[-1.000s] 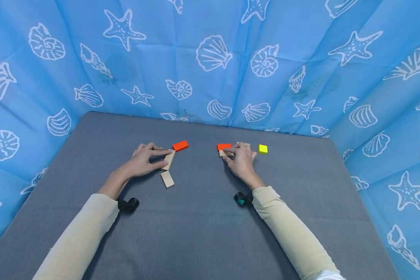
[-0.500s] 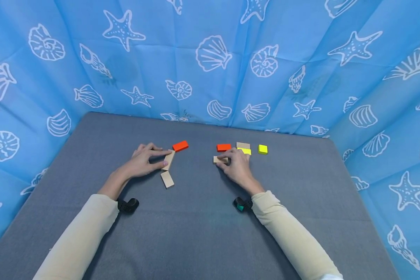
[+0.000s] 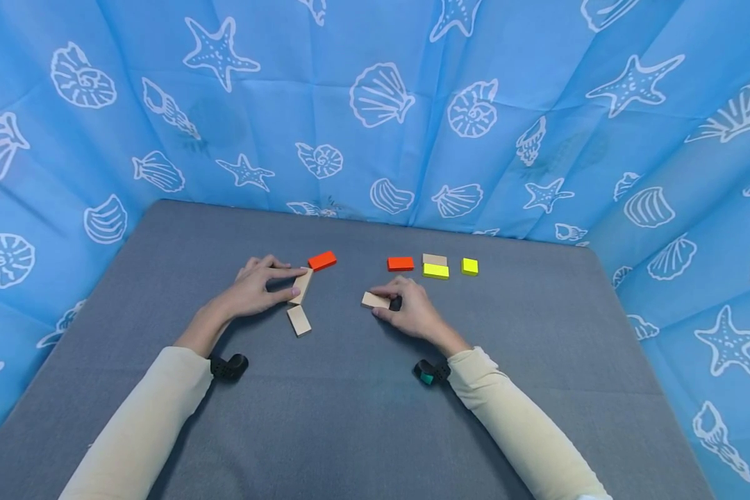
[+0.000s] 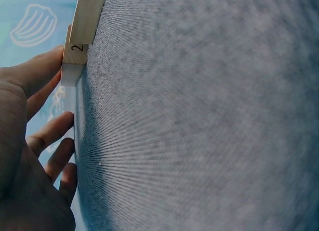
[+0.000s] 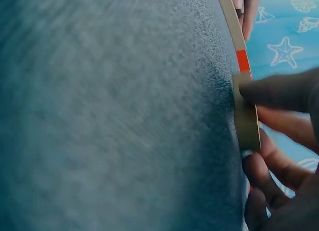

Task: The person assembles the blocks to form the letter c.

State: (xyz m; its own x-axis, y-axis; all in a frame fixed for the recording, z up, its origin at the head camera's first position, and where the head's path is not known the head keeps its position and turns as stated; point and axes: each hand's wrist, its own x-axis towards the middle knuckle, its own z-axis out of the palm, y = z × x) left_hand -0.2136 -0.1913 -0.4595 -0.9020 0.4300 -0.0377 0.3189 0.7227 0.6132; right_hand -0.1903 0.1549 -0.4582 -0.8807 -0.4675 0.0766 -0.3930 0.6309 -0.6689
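Observation:
My left hand (image 3: pixel 256 286) pinches a plain wooden block (image 3: pixel 302 286) between thumb and fingertip as it lies slantwise on the table. Against its near end lies another wooden block (image 3: pixel 298 321), and just beyond its far end is a red block (image 3: pixel 322 261). In the left wrist view, the pinched block (image 4: pixel 75 52) carries a "2" on one face. My right hand (image 3: pixel 412 309) grips a further wooden block (image 3: pixel 375 300) by its sides, to the right of that group. The right wrist view puts this block (image 5: pixel 246 123) at or just above the cloth; which, I cannot tell.
Farther back on the grey table (image 3: pixel 375 417) lie a second red block (image 3: pixel 400 264), a yellow block (image 3: pixel 436 271) in front of a wooden one (image 3: pixel 434 259), and a small yellow block (image 3: pixel 469 267). A blue shell-print curtain (image 3: pixel 375 160) hangs behind.
My right hand has drawn its wooden block away from the second red block, leftward and toward me. That uncovered the yellow and wooden blocks behind. The left hand has stayed put.

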